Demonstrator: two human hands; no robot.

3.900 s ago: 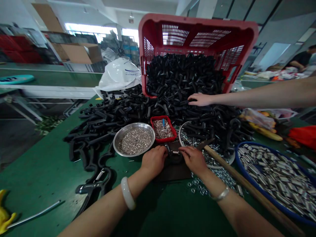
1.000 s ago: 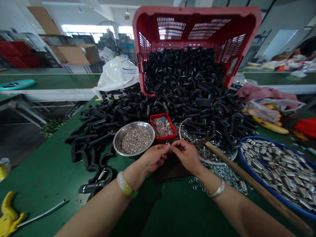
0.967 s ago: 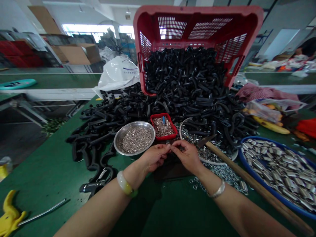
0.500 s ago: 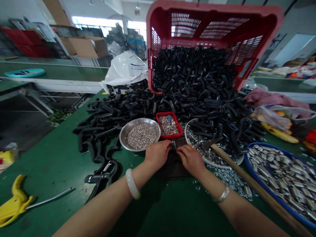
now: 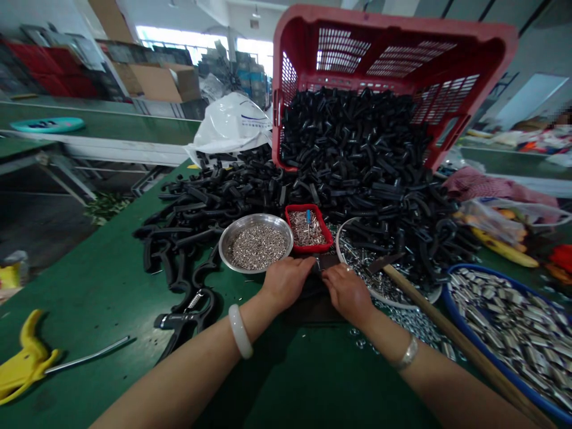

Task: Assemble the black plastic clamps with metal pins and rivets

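Observation:
My left hand (image 5: 286, 282) and my right hand (image 5: 349, 293) meet at a dark pad (image 5: 315, 311) on the green table. Their closed fingertips pinch, from both sides, a small black part with a shiny metal piece (image 5: 317, 264); most of it is hidden by the fingers. Just beyond the left hand sits a steel bowl (image 5: 226, 257) full of small metal pins. Behind the hands is a red tray (image 5: 329, 237) of longer rivets, with a blue-handled screwdriver (image 5: 308, 218) standing in it. A white-rimmed basin (image 5: 342, 238) with metal bits lies beyond the right hand.
A hammer (image 5: 429, 310) rests across the white basin's rim. At right stands a blue basin (image 5: 447, 298) of metal sleeves. Black plastic clamp parts (image 5: 250, 185) are heaped behind, spilling from a tipped red crate (image 5: 397, 21). A yellow air gun (image 5: 27, 363) lies left. Washers (image 5: 413, 328) are scattered.
The camera view has shifted slightly. Both hands stay together over the pad, their fingers a little repositioned around the small part.

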